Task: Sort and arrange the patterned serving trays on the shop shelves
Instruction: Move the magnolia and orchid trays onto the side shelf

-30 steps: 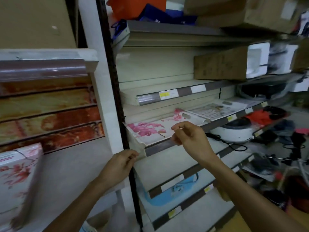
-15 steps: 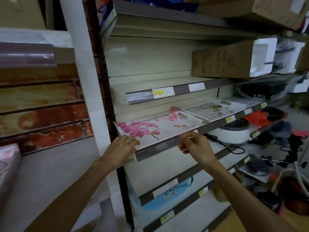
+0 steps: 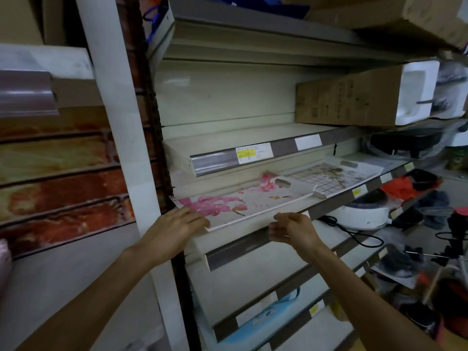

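A white serving tray with pink flowers (image 3: 243, 203) lies flat on the middle shelf (image 3: 329, 206), its front-left corner sticking out past the shelf edge. My left hand (image 3: 174, 224) rests with straight fingers on that corner. At the tray's front rim my right hand (image 3: 291, 229) has its fingers curled, pinching the rim between fingertips and thumb. A second tray with a grid pattern (image 3: 329, 176) lies to the right on the same shelf, and its left end touches the flower tray.
A cardboard box (image 3: 347, 97) stands on the bare upper shelf (image 3: 228, 140). A white cooker (image 3: 364, 214) with a black cord sits on the shelf below, and a blue item (image 3: 268, 312) lies lower down. A white post (image 3: 121, 117) stands left.
The flower tray has slid further onto the shelf. My left hand moved from under its left corner onto the corner. My right hand dropped to the front rim.
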`<act>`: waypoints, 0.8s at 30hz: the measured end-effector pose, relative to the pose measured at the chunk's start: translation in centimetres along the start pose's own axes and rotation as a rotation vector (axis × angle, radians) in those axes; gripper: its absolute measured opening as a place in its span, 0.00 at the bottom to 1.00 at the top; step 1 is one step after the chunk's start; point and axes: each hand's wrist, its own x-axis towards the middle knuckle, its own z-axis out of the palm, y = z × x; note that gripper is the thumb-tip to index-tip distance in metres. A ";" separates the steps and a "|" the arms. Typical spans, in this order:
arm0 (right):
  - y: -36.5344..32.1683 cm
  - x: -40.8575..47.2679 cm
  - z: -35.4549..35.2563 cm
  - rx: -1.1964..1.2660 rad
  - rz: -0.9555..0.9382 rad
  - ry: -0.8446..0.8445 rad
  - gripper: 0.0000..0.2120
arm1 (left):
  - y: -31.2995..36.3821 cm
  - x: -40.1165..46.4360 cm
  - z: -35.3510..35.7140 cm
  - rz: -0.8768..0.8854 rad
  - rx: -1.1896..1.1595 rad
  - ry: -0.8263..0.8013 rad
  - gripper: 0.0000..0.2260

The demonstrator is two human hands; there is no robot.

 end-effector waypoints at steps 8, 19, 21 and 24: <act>-0.9 4.0 3.8 0.527 0.206 -0.042 0.16 | -0.7 1.1 -0.5 0.010 -0.095 0.097 0.27; -2.2 7.7 6.1 0.672 0.169 0.213 0.13 | -0.6 0.9 -0.5 0.020 -0.180 0.108 0.19; -2.2 7.3 5.9 0.692 0.155 0.207 0.12 | -0.5 0.9 -0.5 0.026 -0.202 0.129 0.10; -2.3 6.2 4.8 0.710 0.150 0.219 0.11 | 0.1 1.1 -0.8 -0.044 -0.350 0.120 0.11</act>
